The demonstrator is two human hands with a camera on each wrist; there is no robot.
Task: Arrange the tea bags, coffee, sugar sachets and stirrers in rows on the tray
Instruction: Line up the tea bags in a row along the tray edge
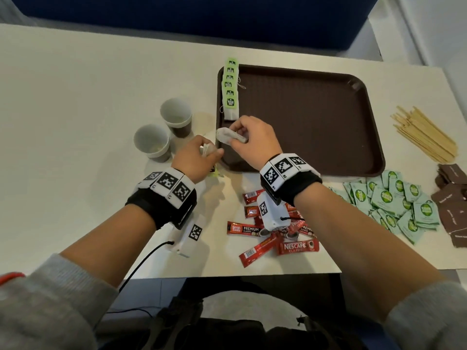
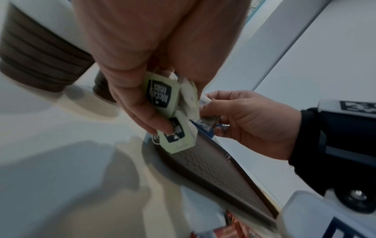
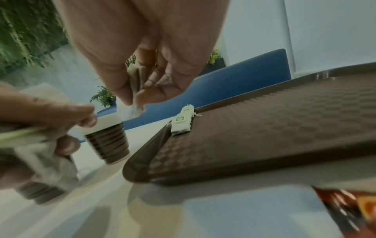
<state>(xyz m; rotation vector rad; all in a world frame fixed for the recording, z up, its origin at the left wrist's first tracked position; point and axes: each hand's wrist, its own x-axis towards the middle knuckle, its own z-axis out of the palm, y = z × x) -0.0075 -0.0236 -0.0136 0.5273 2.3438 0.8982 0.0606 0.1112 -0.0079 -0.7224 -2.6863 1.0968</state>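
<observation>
Soft, even light falls from above on the pale surface (image 1: 75, 97), bright and without glare. The cups (image 1: 151, 142) and hands (image 1: 252, 137) cast faint, diffuse shadows. The head view is sharp but bends at its edges. Both wrist views are dimmer, grainy and smeared, with near skin out of focus.

Two paper cups (image 1: 163, 130) with white rims and brown ribbed sleeves stand side by side on the white table (image 1: 75, 102); one cup sits slightly nearer the table's front edge than the other. Beyond the table's far edge runs a dark blue panel (image 1: 192, 16). Below the table's front edge lies a dark bag (image 1: 227, 322), with a black cable (image 1: 141, 263) trailing over the edge.
</observation>
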